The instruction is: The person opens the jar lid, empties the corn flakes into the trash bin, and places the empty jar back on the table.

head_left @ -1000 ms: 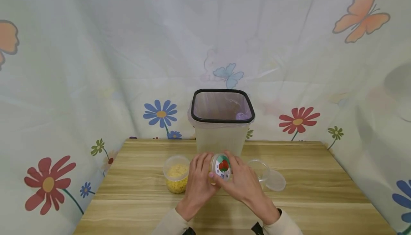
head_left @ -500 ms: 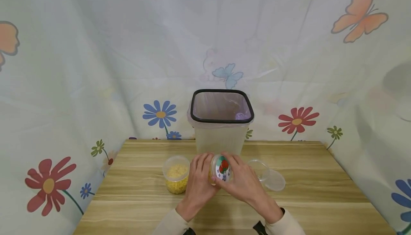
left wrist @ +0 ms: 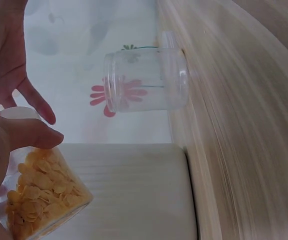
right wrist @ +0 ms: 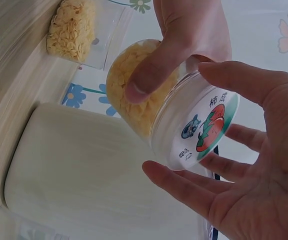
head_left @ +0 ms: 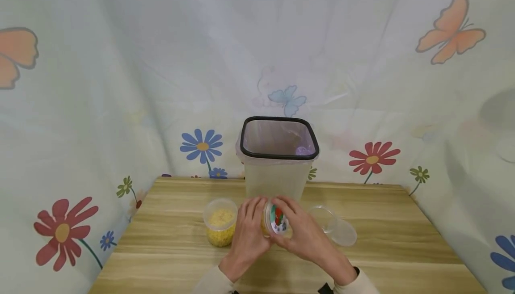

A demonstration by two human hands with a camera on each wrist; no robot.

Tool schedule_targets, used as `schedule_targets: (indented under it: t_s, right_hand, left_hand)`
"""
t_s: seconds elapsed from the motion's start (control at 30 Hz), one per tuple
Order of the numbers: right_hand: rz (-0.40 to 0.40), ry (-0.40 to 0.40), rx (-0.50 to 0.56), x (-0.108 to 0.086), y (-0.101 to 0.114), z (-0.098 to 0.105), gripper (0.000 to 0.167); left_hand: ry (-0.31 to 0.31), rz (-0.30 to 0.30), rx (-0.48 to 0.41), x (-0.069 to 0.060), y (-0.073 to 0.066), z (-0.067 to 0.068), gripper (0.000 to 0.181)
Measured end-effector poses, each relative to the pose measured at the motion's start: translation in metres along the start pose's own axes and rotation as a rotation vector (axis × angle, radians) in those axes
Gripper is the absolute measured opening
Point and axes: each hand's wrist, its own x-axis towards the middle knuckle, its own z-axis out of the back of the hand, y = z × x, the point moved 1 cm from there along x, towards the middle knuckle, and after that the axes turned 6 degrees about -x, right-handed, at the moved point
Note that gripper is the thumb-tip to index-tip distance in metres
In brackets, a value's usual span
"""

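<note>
Flake jar (right wrist: 139,118) tilts; left grip (head_left: 248,233) wraps it, right grip (head_left: 304,233) apparently pinches its lid (right wrist: 193,117).

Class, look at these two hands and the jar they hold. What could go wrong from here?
The cylindrical clear plastic jar of yellow flakes is tilted in the left hand; if the round lid with a red-fruit label comes loose, flakes might spill. The open-looking clear tub of yellow flakes stands beside that hand in the head view, so a sideways bump could topple it.
</note>
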Motion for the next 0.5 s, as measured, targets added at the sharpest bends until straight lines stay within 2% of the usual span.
schedule_targets:
  t_s: [0.1,0.2,0.33,0.43,0.5]
  right_hand:
    - [0.036,0.013,0.024,-0.0010,-0.0006,0.0000,0.085]
    - [0.037,0.029,0.044,-0.0021,-0.0001,0.0003,0.090]
    - [0.033,0.011,0.073,-0.0028,0.0015,-0.0004,0.086]
    - [0.031,-0.028,0.081,-0.0025,0.0026,-0.0016,0.082]
    - [-0.006,-0.048,0.073,-0.0020,0.0037,-0.0019,0.080]
  left_hand:
    - [0.002,0.013,-0.007,-0.0003,-0.0005,0.0005,0.097]
    - [0.009,0.026,-0.025,0.0000,-0.0005,0.0016,0.098]
    - [0.014,0.019,-0.044,0.0003,0.0002,0.0027,0.087]
    - [-0.016,-0.008,-0.045,0.0003,0.0007,0.0023,0.077]
    - [-0.035,-0.019,-0.041,0.0005,0.0005,0.0018,0.074]
